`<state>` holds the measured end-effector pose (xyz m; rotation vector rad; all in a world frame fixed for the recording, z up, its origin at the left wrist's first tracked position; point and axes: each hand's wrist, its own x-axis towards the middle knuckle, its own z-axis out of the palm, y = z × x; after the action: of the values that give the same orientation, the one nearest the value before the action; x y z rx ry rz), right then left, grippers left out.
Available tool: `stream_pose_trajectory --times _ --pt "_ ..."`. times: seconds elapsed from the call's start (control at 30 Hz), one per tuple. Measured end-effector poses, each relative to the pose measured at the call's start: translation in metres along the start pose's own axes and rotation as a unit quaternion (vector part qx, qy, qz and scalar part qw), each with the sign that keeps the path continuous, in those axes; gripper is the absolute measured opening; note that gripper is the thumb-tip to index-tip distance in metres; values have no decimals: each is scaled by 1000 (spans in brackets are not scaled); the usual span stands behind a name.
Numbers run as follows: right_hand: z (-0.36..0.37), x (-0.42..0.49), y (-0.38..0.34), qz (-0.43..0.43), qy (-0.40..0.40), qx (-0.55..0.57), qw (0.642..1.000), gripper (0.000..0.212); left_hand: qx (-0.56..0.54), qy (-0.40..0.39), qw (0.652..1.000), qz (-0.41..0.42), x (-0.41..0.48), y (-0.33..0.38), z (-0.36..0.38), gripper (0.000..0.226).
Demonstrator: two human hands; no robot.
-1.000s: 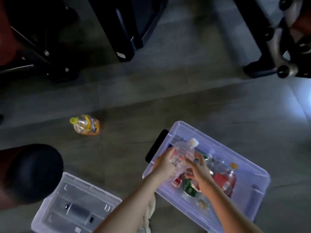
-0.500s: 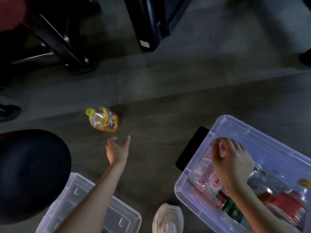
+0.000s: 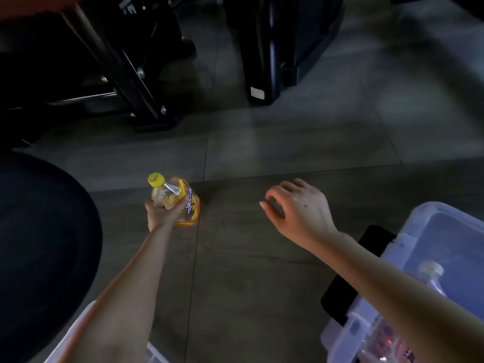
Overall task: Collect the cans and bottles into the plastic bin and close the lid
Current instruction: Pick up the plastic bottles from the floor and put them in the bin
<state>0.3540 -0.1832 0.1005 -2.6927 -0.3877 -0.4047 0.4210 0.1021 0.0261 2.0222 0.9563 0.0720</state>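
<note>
A clear bottle (image 3: 180,197) with a yellow cap and orange label lies on the dark floor, and my left hand (image 3: 161,213) is closed around its lower body. My right hand (image 3: 298,208) hovers over the floor to the right of it, fingers curled and apart, holding nothing. The clear plastic bin (image 3: 419,224) sits at the lower right with a black handle on its near end; a clear bottle (image 3: 432,273) and red-labelled items show inside, partly hidden by my right forearm. The clear lid (image 3: 154,355) lies at the bottom left, mostly under my left arm.
A dark rounded shape (image 3: 47,244) fills the left side. Black metal furniture legs (image 3: 136,82) and a black upright base (image 3: 264,61) stand on the tiled floor beyond the bottle.
My left hand has reached forward and closed on the yellow-capped bottle. My right hand has left the bin and moved out over the floor. The view has shifted left.
</note>
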Motion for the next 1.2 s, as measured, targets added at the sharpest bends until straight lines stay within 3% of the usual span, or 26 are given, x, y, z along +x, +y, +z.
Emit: stream_pose_trajectory --times 0.13,0.2,0.4,0.47,0.53,0.6,0.67,0.77,0.83,0.9,1.0,1.1,1.17,1.2 --pt "0 -9 -10 32 4 73 997 22 13 17 997 71 -29 5 -11 78" --pt "-11 -22 -18 79 8 117 990 29 7 -6 993 117 -71 10 -26 76" --pt "-70 -63 -45 97 -101 261 955 93 -1 -49 949 310 -221 41 -84 78" --pt "-99 -74 -47 91 -94 321 938 107 -25 -128 933 336 -263 64 -97 72" --pt "-132 -91 -42 105 -55 406 906 108 -77 -242 906 339 -297 85 -102 68" --pt "-166 -113 -32 144 -15 450 881 91 -164 -332 868 330 -319 101 -97 80" --pt "-192 -140 -16 190 43 428 883 71 -215 -418 830 301 -340 112 -82 96" --pt "-207 -181 9 267 99 391 875 65 -166 -499 805 275 -377 120 -54 97" --pt "-209 -211 24 344 110 405 840 62 -160 -504 812 247 -395 115 -44 83" --pt "-206 -239 36 443 98 423 784 57 -145 -460 842 243 -395 100 -44 61" --pt "-184 -272 55 572 15 368 733 51 -97 -355 899 238 -369 55 -52 38" --pt "-159 -278 64 641 -57 333 689 67 -18 -308 932 188 -343 10 -57 32" --pt "-152 -272 64 647 -77 311 692 72 23 -294 941 167 -330 -13 -61 32" --pt "-155 -267 60 637 -100 265 717 73 36 -281 946 157 -323 -23 -63 33"
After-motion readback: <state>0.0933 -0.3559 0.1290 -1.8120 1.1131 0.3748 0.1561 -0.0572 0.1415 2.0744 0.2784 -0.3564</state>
